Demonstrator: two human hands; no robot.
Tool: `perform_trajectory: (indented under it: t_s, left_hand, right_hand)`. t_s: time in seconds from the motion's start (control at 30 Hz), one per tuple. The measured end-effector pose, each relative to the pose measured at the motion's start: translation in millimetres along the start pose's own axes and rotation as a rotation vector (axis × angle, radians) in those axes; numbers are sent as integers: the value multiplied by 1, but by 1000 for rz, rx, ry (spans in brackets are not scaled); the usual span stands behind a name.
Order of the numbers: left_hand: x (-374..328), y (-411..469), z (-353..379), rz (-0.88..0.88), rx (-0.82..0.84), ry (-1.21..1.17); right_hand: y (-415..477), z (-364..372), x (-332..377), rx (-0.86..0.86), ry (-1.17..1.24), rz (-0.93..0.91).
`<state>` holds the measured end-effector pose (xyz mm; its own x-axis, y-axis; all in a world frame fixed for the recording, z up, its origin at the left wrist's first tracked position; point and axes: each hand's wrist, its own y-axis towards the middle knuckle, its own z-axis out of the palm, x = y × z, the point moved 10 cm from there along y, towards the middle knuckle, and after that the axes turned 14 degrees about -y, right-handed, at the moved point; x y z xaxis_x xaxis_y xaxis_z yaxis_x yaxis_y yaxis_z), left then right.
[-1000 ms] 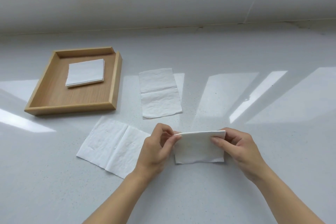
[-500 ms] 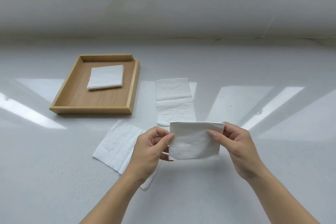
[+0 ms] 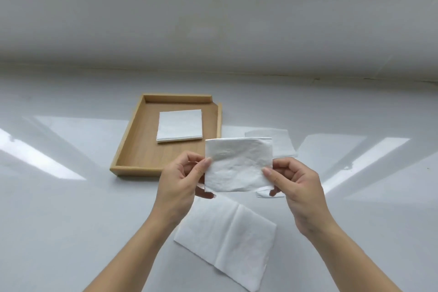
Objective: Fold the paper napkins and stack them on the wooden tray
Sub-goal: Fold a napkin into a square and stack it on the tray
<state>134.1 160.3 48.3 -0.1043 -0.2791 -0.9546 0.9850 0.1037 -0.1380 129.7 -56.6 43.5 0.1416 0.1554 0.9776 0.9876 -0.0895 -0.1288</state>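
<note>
Lifted since 0.5 s ago: folded napkin (image 3: 238,165) is now up off the counter and further toward the wooden tray (image 3: 132,149), its left edge overlapping the tray's near right corner from my view. Left hand (image 3: 182,181) pinches the napkin's left edge, thumb on the front, fingers behind. Right hand (image 3: 295,182) pinches the lower right edge the same way. Napkin is held roughly flat-on to me, about square, slightly crumpled.

Tray sits on the white counter (image 3: 71,220) and already has 1 stack of folded napkins (image 3: 180,128) in its far half. 1 half-open napkin (image 3: 227,239) lies on the counter below my hands, crease visible. Another napkin (image 3: 282,144) lies right of the tray, mostly hidden behind the held one.
</note>
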Motion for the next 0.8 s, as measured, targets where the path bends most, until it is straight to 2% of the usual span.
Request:
perform_trajectory:
  t_s: [0.13,0.3,0.57,0.8]
  left_hand:
    - [-34,32,-34,90,-9,23]
    - [-67,72,-63,161,-7,80]
    - [-48,141,-106,-11,-101,111]
    - [-8,161,-129,-138,-152,205]
  right_hand:
    - [28,38,31,-49,-20,-42]
    - [67,84,55,-32,-30,-38]
    - [124,132,48,-5,-203,36]
    - [146,153,14,35,-430,123]
